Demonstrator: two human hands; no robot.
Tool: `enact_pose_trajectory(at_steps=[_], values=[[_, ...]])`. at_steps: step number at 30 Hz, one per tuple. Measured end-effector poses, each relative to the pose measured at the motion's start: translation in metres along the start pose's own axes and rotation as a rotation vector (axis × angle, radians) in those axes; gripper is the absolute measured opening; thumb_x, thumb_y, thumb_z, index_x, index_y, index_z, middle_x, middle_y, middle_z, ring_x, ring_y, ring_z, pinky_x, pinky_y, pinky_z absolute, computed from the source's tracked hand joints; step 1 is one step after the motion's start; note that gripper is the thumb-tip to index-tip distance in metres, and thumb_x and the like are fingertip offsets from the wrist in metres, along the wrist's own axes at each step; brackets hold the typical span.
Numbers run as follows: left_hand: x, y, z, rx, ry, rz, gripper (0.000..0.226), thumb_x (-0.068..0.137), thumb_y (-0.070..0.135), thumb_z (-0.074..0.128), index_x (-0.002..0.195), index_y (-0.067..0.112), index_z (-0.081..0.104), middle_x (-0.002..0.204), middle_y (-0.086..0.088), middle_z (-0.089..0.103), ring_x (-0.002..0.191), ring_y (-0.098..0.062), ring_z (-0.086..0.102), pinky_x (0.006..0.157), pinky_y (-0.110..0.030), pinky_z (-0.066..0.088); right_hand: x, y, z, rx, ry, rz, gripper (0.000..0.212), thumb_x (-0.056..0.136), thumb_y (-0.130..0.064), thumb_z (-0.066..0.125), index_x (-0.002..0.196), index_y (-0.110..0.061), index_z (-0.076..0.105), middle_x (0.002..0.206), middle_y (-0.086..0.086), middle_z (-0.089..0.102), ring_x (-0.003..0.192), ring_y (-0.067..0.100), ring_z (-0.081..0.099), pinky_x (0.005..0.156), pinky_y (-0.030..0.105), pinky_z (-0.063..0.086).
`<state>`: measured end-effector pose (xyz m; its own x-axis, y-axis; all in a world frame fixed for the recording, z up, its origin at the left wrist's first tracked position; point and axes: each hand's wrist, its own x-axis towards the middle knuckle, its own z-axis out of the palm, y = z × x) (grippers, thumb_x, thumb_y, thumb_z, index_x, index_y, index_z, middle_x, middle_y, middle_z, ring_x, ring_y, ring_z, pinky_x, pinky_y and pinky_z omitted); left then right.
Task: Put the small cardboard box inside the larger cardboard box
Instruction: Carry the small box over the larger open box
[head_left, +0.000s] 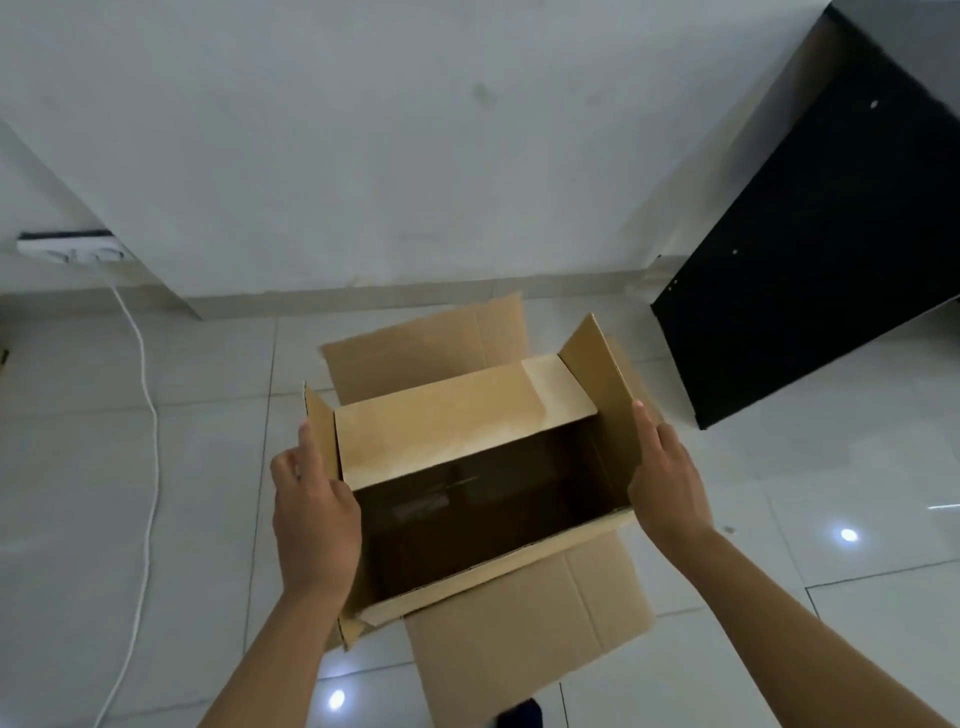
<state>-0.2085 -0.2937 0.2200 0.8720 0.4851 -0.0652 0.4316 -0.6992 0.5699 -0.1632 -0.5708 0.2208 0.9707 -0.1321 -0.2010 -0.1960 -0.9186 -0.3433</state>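
The larger cardboard box (457, 421) stands open on the tiled floor, its four flaps spread. Its inside is dark, showing only faint pale marks at the bottom. I cannot make out a small cardboard box anywhere in view. My left hand (314, 506) is at the box's left wall, thumb over the rim and index finger raised along the upright left flap. My right hand (667, 480) lies flat, fingers together, against the outside of the upright right flap (597, 384). The near flap (524, 618) lies down on the floor towards me.
A white wall and skirting run just behind the box. A black panel (810, 260) leans at the right. A white cable (148, 415) runs across the floor at the left from a wall socket strip (67, 249). Glossy tiles surround the box.
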Motion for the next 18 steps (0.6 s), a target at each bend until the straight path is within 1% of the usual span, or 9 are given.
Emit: enact_pose_trajectory(at_steps=[2,5,8,9,11,13,15,17,18], values=[[-0.007,-0.002,0.021,0.008,-0.003,-0.015,0.057,0.088,0.001,0.044,0.141,0.009,0.023,0.120,-0.024,0.042,0.073,-0.023,0.048,0.056,-0.031,0.043,0.007,0.018,0.010,0.018,-0.010,-0.023,0.071,0.084,0.011,0.045,0.143,-0.016,0.016,0.129,0.016,0.044,0.098,0.024,0.049,0.081,0.032,0.046],[-0.009,-0.006,0.046,0.009,-0.001,-0.034,0.057,0.089,0.002,0.043,0.141,0.011,0.022,0.123,-0.023,0.041,0.076,-0.022,0.048,0.057,-0.028,0.040,0.016,0.040,0.027,0.050,-0.037,-0.056,0.064,0.086,0.008,0.043,0.142,-0.015,0.021,0.126,0.016,0.045,0.088,0.016,0.041,0.074,0.027,0.039],[0.003,-0.007,0.065,0.001,0.009,-0.019,0.057,0.089,0.003,0.043,0.141,0.013,0.022,0.121,-0.021,0.042,0.091,-0.030,0.051,0.066,-0.031,0.041,0.031,0.066,0.042,0.132,-0.050,-0.042,0.056,0.089,0.003,0.039,0.140,-0.016,0.025,0.124,0.017,0.046,0.081,0.020,0.047,0.071,0.032,0.046],[0.007,-0.006,0.071,0.007,0.009,-0.007,0.058,0.089,0.003,0.043,0.141,0.014,0.022,0.121,-0.020,0.042,0.093,-0.028,0.050,0.069,-0.031,0.040,0.037,0.075,0.046,0.164,-0.044,-0.026,0.054,0.090,0.002,0.038,0.140,-0.016,0.027,0.124,0.017,0.047,0.083,0.021,0.048,0.073,0.034,0.046],[0.008,-0.005,0.083,0.016,0.013,0.011,0.057,0.090,0.005,0.042,0.142,0.015,0.020,0.124,-0.019,0.042,0.089,-0.020,0.045,0.070,-0.029,0.037,0.046,0.092,0.055,0.203,-0.021,0.001,0.050,0.090,0.001,0.037,0.138,-0.014,0.031,0.124,0.017,0.049,0.088,0.019,0.045,0.078,0.032,0.042],[0.001,-0.003,0.095,-0.004,0.007,0.000,0.057,0.091,0.006,0.040,0.143,0.016,0.018,0.128,-0.019,0.040,0.085,-0.014,0.040,0.069,-0.026,0.034,0.051,0.108,0.061,0.199,-0.005,0.005,0.048,0.090,0.000,0.038,0.136,-0.013,0.034,0.123,0.017,0.050,0.089,0.019,0.046,0.076,0.032,0.041],[-0.007,-0.005,0.108,-0.029,-0.002,-0.025,0.057,0.092,0.005,0.039,0.143,0.016,0.017,0.133,-0.019,0.037,0.085,-0.016,0.043,0.069,-0.026,0.034,0.055,0.119,0.066,0.219,-0.015,-0.005,0.046,0.090,0.000,0.039,0.134,-0.013,0.037,0.122,0.017,0.050,0.089,0.021,0.048,0.075,0.032,0.043],[-0.011,-0.009,0.118,-0.040,-0.011,-0.050,0.057,0.092,0.005,0.039,0.143,0.016,0.018,0.136,-0.019,0.035,0.093,-0.024,0.047,0.073,-0.028,0.036,0.060,0.122,0.072,0.241,-0.045,-0.018,0.044,0.090,0.000,0.041,0.133,-0.013,0.040,0.123,0.017,0.052,0.091,0.019,0.047,0.078,0.032,0.043],[-0.013,-0.013,0.123,-0.047,-0.018,-0.059,0.057,0.092,0.005,0.039,0.143,0.016,0.018,0.135,-0.019,0.035,0.095,-0.024,0.046,0.074,-0.029,0.036,0.062,0.122,0.075,0.250,-0.053,-0.012,0.043,0.090,0.001,0.042,0.131,-0.012,0.042,0.123,0.016,0.053,0.091,0.018,0.047,0.079,0.031,0.041]])
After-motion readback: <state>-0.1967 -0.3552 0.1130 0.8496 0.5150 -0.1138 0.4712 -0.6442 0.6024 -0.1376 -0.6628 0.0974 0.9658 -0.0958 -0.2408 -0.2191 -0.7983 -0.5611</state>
